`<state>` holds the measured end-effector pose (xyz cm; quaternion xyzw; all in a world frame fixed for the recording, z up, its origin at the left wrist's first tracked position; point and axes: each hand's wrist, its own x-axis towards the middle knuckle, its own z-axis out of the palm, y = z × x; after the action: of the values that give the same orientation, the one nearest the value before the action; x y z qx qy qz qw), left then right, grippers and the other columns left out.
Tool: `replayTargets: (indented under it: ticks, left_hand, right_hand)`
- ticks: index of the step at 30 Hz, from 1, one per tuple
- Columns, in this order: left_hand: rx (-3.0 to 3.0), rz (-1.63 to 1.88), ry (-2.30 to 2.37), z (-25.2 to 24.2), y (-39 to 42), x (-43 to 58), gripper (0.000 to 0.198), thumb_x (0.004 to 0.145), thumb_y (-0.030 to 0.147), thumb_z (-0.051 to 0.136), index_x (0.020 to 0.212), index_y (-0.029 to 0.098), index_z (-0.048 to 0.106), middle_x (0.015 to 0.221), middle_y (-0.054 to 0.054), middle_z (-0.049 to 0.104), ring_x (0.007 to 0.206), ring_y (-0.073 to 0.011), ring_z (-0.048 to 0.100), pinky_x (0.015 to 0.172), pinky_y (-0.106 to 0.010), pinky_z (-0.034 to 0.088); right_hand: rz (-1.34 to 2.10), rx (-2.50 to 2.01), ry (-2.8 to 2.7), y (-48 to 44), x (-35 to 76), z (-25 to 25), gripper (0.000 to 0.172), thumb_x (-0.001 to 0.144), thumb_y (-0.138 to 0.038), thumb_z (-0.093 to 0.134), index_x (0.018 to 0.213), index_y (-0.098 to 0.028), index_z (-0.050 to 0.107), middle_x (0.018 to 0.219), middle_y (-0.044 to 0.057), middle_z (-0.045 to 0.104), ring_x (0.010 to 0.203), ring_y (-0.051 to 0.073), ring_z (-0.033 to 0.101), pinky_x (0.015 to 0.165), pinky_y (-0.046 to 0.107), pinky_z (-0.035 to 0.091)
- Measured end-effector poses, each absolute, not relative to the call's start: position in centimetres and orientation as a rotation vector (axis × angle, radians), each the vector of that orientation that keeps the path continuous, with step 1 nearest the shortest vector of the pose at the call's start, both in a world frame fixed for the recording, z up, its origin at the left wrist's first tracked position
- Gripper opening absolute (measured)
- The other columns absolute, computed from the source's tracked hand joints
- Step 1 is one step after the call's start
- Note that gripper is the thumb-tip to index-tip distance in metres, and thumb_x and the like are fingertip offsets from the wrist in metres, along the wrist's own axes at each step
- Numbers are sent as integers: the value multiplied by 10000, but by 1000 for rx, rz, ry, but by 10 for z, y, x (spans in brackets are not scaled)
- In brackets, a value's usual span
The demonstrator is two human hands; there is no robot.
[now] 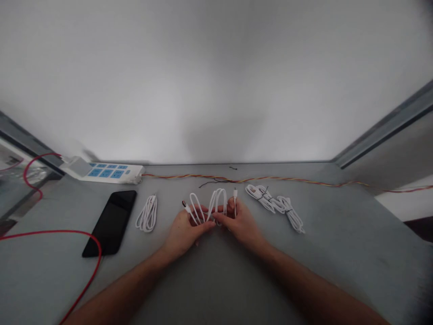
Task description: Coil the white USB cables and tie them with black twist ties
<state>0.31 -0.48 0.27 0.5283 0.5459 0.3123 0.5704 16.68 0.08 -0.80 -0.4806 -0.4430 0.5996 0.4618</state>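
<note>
- White charging cable [216, 207], right in the middle of the action: looped into tall bows between both hands, mid-desk toward the far edge, contact with the desk impossible to call from here.
- Left hand [184, 232], closed on the cable, pinching the strands, with a dark-tipped connector [185, 206] poking out past the fingers toward the far edge.
- Right hand [241, 221], closed as well, pinching the other side, with a small white connector [235, 194] standing straight up above the fingers.
- Fingertips of both hands almost meeting, just beneath the bows.
- Just to the left, a neat coiled white cable [147, 214], flat on the desk [372, 243], between the hands and the phone.
- Just to the right, a row of bundled white cables [274, 205], cinched with dark ties.
- Farther left, a black smartphone [110, 223], lying at an angle, with a red cable [64, 231] curving around it toward the near left corner.
- Along the far edge, a blue-and-white power strip [101, 172] near the left corner, then a twisted red-and-yellow wire [270, 179] running off to the right, and a short dark wire [209, 183] just in front of it.
</note>
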Motion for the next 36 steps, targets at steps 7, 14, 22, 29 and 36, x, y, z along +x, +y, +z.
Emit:
replayTargets:
  ticks: [7, 14, 22, 29, 36]
  left_hand:
    - [1338, 675, 1158, 1, -1, -4, 417, 771, 386, 655, 1143, 201, 636, 904, -68, 735, 743, -194, 664, 486, -220, 450]
    - [1394, 601, 1254, 5, -2, -3, 291, 758, 361, 664, 987, 187, 708, 731, -42, 729, 574, -159, 610, 487, -235, 404]
    - [1134, 766, 1343, -2, 2, -1, 302, 711, 359, 718, 933, 164, 656, 766, -40, 724, 604, -157, 624, 466, -225, 387]
    - [1022, 876, 1274, -3, 3, -2, 373, 681, 381, 740, 945, 142, 629, 820, -67, 722, 820, -226, 676, 495, -225, 417]
    - [1017, 876, 1265, 0, 2, -1, 358, 665, 370, 752, 903, 124, 645, 804, -71, 725, 756, -213, 689, 471, -215, 405]
  right_hand:
    - [1236, -1272, -1297, 5, 175, -17, 389, 728, -345, 673, 706, -259, 294, 804, 24, 709, 695, 222, 676, 547, 340, 493]
    - [1091, -1416, -1450, 2, 176, -15, 340, 743, -337, 680, 695, -256, 353, 785, 32, 693, 761, 246, 676, 628, 372, 484]
    - [1404, -1179, -1162, 5, 173, -16, 422, 710, -303, 694, 740, -264, 275, 917, 20, 694, 716, 200, 688, 585, 334, 528]
    - [1434, -1283, -1074, 6, 173, -10, 480, 686, -383, 703, 767, -264, 245, 870, -6, 677, 496, 149, 641, 391, 245, 427]
    - [1378, -1271, -1057, 8, 174, -8, 541, 637, -449, 717, 762, -268, 223, 886, 1, 672, 468, 148, 620, 407, 279, 463]
